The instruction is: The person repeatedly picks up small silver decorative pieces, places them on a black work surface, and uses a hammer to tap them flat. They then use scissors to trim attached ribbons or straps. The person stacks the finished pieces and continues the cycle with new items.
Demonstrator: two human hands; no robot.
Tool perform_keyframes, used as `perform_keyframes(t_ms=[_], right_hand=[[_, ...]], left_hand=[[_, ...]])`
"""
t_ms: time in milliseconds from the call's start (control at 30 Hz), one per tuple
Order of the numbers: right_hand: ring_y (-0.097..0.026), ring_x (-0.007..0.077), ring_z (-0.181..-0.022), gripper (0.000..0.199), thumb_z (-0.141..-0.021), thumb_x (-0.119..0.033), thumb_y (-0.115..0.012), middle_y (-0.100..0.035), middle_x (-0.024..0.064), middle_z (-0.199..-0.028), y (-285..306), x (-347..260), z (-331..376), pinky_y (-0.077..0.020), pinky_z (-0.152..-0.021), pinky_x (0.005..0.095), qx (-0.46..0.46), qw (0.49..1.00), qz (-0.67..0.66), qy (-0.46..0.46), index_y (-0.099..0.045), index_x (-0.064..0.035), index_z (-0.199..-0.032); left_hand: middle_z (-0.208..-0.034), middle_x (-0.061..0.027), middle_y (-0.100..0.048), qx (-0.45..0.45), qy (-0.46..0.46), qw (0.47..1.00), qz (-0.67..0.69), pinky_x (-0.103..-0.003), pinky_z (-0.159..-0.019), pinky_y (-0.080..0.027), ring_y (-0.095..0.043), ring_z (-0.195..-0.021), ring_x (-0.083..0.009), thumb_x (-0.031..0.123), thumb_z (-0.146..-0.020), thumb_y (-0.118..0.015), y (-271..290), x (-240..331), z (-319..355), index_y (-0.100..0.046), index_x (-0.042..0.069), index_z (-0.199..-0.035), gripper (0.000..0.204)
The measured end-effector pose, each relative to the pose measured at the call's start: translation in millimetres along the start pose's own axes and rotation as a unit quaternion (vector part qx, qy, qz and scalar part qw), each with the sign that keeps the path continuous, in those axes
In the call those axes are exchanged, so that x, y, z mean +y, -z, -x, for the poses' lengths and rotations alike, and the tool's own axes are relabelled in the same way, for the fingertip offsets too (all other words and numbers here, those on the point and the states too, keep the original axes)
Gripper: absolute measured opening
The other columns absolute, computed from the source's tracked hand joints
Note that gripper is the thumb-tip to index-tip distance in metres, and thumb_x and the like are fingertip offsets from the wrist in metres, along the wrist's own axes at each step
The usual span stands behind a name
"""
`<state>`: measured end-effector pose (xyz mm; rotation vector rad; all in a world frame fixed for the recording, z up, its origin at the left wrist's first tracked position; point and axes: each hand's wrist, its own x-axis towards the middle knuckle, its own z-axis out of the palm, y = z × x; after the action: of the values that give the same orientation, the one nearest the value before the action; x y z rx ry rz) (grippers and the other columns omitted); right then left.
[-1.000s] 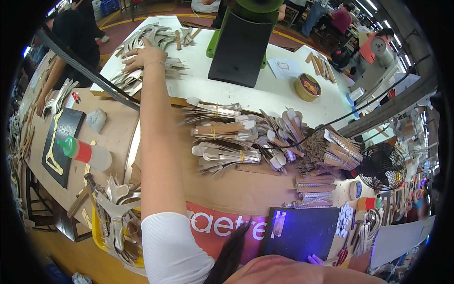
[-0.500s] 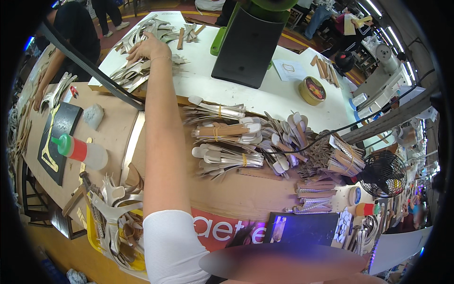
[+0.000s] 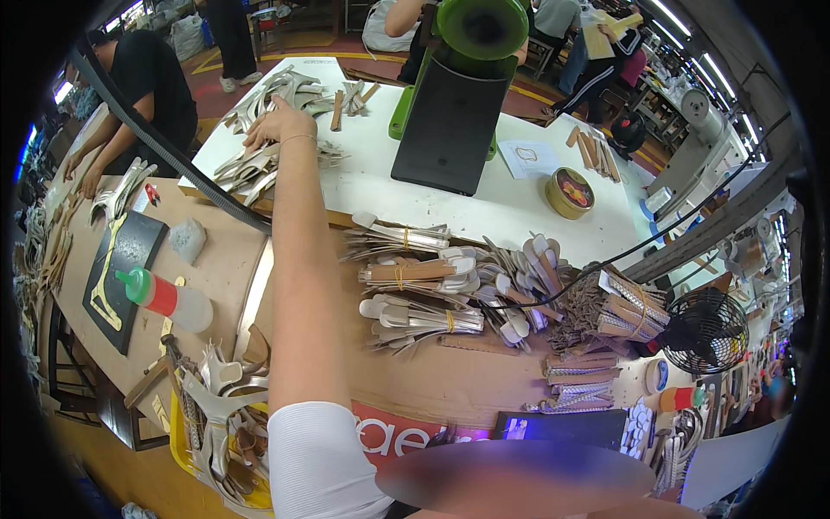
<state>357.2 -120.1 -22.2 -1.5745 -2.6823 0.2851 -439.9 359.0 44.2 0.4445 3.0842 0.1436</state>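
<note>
Holding the left hand [image 3: 284, 127] low over pale straps [image 3: 232, 173] at the left end of the white table [image 3: 372, 195], with the forearm [image 3: 303, 233] across the near edge. Bending the fingers [image 3: 257, 136] down and leftward, tips partly hidden; cannot tell a grasp from a mere touch. Having straps on either side of the fingers: the far heap [image 3: 290, 86] just beyond, toward the far left corner, and the near heap [image 3: 249, 176] just this side, close to the near left corner. Slanting, in the near heap, mostly along a line from that corner up toward the fingers. Showing no right hand, hence only the left as nearer. Leaving a brown strip [image 3: 337, 111] just right of the far heap.
</note>
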Motion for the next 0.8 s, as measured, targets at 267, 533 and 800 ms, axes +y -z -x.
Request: perform_keyframes(t_ms=[267,533,800], right_hand=[[-0.044,0.0398,-0.129,0.051,-0.075,-0.043,-0.072,-0.052,0.0165,-0.136,5.1,-4.3,-3.0,-0.0361,-0.105,0.0554,0.002,1.000,-0.006,-0.006,-0.067,-0.0152,-0.118],[-0.044,0.0415,-0.128,0.051,-0.081,-0.050,-0.066,-0.052,0.0184,-0.134,-0.7,-4.0,-0.9,-0.0367,-0.104,0.0564,0.017,1.000,-0.011,-0.003,-0.068,-0.0133,-0.116],[-0.047,0.0387,-0.125,0.048,-0.081,-0.048,-0.067,-0.054,0.0150,-0.133,-2.7,8.5,8.3,-0.0393,-0.101,0.0551,0.016,1.000,-0.001,0.009,-0.068,-0.0137,-0.116]], left_hand=[[-0.141,-0.0495,-0.029,0.056,-0.005,0.998,0.022,-0.078,-0.094,-0.034,-0.034,-0.124,-0.0721,0.042,-0.097,-0.053,-14.7,4.6,-0.1,-0.014,0.028,-0.159,0.075],[-0.143,-0.0490,-0.025,0.060,0.009,0.998,0.010,-0.080,-0.095,-0.031,-0.030,-0.126,-0.0730,0.042,-0.097,-0.052,-17.2,7.8,-8.4,-0.015,0.030,-0.159,0.073],[-0.149,-0.0452,-0.019,-0.012,0.016,0.999,-0.032,-0.083,-0.095,-0.026,-0.024,-0.133,-0.0691,0.050,-0.095,-0.052,-4.1,-1.4,-5.7,-0.008,0.035,-0.159,0.079]])
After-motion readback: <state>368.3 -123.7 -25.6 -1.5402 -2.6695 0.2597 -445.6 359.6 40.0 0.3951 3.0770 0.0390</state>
